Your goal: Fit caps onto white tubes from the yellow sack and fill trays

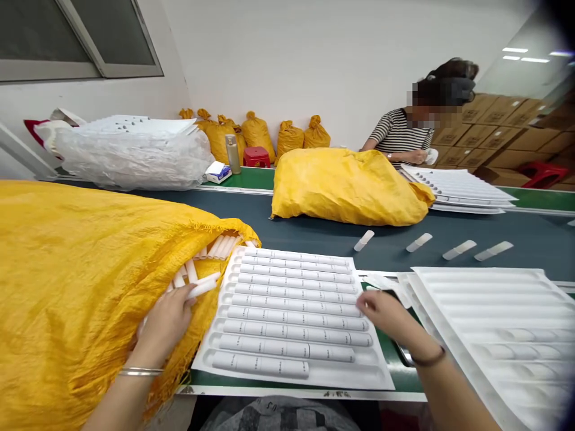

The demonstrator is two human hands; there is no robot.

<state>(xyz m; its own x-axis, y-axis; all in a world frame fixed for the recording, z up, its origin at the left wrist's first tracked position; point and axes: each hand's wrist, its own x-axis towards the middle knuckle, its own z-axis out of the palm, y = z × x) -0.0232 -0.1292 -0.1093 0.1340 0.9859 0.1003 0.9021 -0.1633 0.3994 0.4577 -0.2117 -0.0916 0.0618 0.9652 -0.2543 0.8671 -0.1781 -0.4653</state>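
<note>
Conveyor-side tray (215, 359) holds tubes (296, 317) lengthwise (left-right).

The left hand (167, 322) reaches forward to the left, fingers curled closed around something, a bangle at its wrist. The right hand (385, 312) stretches forward palm down, fingertips pinched together, a dark band on its wrist.

My left hand (167, 326) is hemmed in by the yellow sack (81, 287) bulging over the desk's left side, its mouth spilling white tubes (204, 286) against the filled tray (291, 317). My right hand (386, 314) sits in the narrow gap between that tray and the stack of empty trays (489, 317). Beyond the tray, the dark belt (314, 236) lies open, save four loose tubes (458, 249) and a second sack (345, 185) farther back.
</note>
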